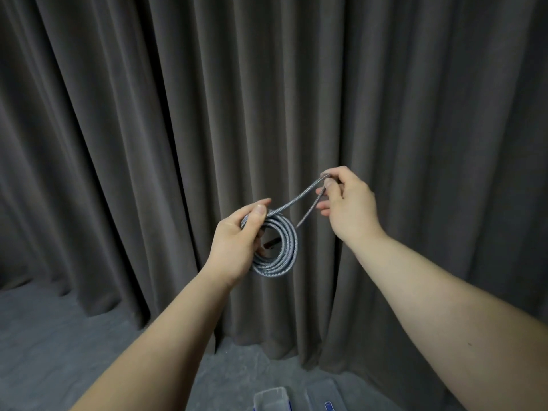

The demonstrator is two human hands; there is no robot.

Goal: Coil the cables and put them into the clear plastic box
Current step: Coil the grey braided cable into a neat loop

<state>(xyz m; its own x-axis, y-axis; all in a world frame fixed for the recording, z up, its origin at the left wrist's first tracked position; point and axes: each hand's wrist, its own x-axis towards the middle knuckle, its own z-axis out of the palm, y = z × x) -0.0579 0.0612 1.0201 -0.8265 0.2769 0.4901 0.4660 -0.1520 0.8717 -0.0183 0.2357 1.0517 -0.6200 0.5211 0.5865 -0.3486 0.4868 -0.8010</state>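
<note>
The place looked like a staged recording room rather than a lived-in home. A heavy dark grey curtain point(178, 129) hung in deep folds across the whole background, reaching down to a grey carpeted floor point(44, 345). No furniture showed that would tell the room's kind more exactly.

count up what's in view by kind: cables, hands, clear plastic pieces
cables: 1, a grey braided cable, mostly coiled, held by both hands
hands: 2, left hand and right hand
clear plastic pieces: 2, one and another, both at the bottom edge
total: 5
</note>
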